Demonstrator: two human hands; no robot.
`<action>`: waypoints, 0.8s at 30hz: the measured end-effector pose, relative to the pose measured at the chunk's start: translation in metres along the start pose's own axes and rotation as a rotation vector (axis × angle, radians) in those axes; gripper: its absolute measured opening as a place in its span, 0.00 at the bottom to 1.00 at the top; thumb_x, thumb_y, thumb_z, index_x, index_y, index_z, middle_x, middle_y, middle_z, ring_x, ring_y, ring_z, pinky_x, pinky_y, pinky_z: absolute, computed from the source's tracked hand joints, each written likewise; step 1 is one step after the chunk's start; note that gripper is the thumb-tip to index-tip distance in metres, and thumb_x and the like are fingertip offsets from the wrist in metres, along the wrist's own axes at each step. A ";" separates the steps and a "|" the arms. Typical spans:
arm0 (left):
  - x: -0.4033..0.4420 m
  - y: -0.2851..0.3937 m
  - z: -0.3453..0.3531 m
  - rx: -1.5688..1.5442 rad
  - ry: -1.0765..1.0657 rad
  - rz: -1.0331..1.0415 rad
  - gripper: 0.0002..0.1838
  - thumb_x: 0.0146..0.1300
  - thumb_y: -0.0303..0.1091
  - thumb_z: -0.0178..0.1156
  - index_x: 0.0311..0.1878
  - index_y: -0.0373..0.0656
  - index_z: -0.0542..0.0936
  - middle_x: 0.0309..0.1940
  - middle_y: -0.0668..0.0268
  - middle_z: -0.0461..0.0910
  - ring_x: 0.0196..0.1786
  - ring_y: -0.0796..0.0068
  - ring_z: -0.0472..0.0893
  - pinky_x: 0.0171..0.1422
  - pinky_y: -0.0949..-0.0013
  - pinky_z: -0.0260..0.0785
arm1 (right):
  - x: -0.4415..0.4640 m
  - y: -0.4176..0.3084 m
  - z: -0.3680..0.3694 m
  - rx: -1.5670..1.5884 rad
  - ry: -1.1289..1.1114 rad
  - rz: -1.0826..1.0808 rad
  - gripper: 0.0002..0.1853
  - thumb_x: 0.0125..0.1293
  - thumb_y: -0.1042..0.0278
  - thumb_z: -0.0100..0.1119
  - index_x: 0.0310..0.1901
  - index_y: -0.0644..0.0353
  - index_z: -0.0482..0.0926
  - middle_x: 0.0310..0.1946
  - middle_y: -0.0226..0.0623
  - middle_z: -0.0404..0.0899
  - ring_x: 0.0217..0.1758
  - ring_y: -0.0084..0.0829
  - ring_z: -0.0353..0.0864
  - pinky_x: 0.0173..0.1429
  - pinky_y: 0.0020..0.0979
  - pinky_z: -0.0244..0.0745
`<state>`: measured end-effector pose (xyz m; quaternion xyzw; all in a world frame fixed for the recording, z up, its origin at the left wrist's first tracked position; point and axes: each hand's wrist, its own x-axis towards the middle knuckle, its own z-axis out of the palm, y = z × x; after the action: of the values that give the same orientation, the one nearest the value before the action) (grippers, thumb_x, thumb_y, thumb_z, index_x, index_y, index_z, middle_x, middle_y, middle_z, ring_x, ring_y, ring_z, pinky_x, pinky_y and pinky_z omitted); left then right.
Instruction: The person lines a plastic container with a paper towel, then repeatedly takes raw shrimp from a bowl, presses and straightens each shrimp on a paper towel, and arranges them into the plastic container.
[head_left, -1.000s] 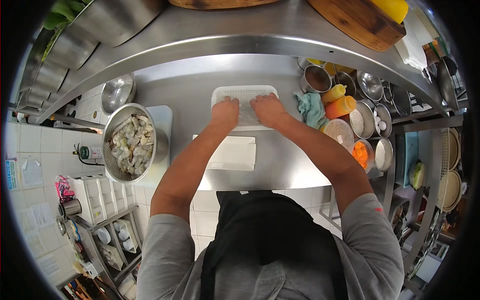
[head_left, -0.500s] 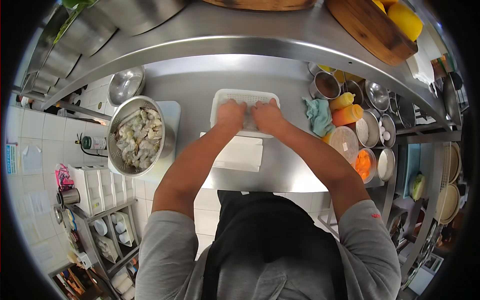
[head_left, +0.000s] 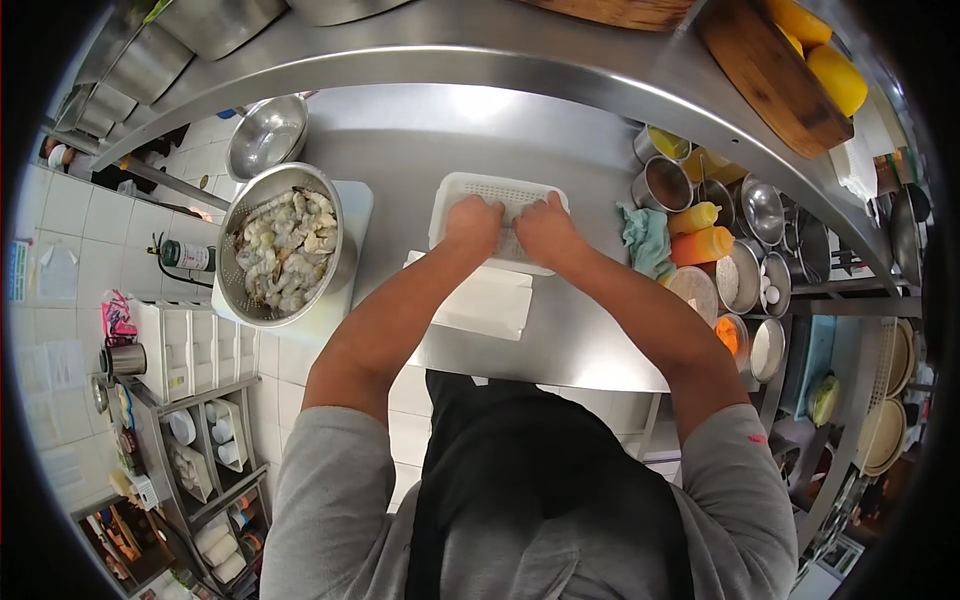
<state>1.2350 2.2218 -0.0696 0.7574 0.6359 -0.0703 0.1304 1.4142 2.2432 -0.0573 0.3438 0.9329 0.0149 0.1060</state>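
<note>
A white perforated basket [head_left: 462, 184] stands on the steel counter in front of me. My left hand [head_left: 474, 224] is inside its left half, fingers curled together. Close beside it, my right hand [head_left: 545, 230] is in the right half, also with curled fingers. What the fingers hold, if anything, is too small to make out. A white rectangular tray or lid [head_left: 485, 302] lies just nearer than the basket, beneath my left forearm. To the left, a steel colander [head_left: 345, 245] full of raw shrimp [head_left: 287, 250] sits on a white cutting board [head_left: 357, 205].
An empty steel bowl [head_left: 268, 138] is behind the colander. On the right are a teal cloth [head_left: 648, 240], sauce bottles [head_left: 702, 245], and several bowls and tubs, one with orange pieces [head_left: 727, 336]. A steel shelf edge [head_left: 480, 66] crosses above the counter.
The view has shifted, so the counter items appear slightly displaced. Both hands stay in the basket; their fingers have moved a little, with the knuckles now closer together.
</note>
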 end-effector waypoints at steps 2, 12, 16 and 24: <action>-0.006 -0.005 0.001 0.036 0.024 0.073 0.25 0.61 0.40 0.79 0.59 0.46 0.84 0.47 0.57 0.89 0.57 0.53 0.89 0.58 0.51 0.84 | -0.001 -0.002 0.009 -0.010 0.030 0.037 0.08 0.69 0.67 0.64 0.45 0.50 0.91 0.43 0.34 0.89 0.55 0.38 0.88 0.71 0.54 0.66; -0.011 -0.030 -0.006 -0.234 0.133 -0.029 0.25 0.62 0.36 0.75 0.64 0.49 0.87 0.54 0.55 0.90 0.57 0.52 0.90 0.60 0.51 0.84 | -0.004 0.003 0.013 0.009 0.037 0.020 0.07 0.70 0.67 0.64 0.45 0.53 0.90 0.44 0.35 0.89 0.57 0.38 0.86 0.69 0.49 0.65; -0.012 -0.054 -0.008 -0.533 0.232 0.003 0.21 0.62 0.32 0.74 0.60 0.49 0.90 0.60 0.55 0.88 0.60 0.50 0.88 0.66 0.49 0.82 | 0.000 0.004 0.028 0.023 0.127 0.028 0.07 0.68 0.66 0.65 0.38 0.51 0.92 0.42 0.36 0.90 0.54 0.39 0.86 0.72 0.53 0.65; -0.042 -0.036 -0.034 0.063 0.108 -0.106 0.29 0.56 0.24 0.73 0.62 0.58 0.92 0.93 0.48 0.45 0.91 0.40 0.53 0.87 0.43 0.61 | -0.006 0.003 0.027 0.012 0.114 0.007 0.07 0.67 0.66 0.65 0.36 0.52 0.92 0.41 0.36 0.89 0.56 0.39 0.85 0.72 0.52 0.64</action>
<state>1.1899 2.1978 -0.0294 0.7292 0.6785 -0.0560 0.0681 1.4261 2.2399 -0.0821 0.3461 0.9364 0.0293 0.0506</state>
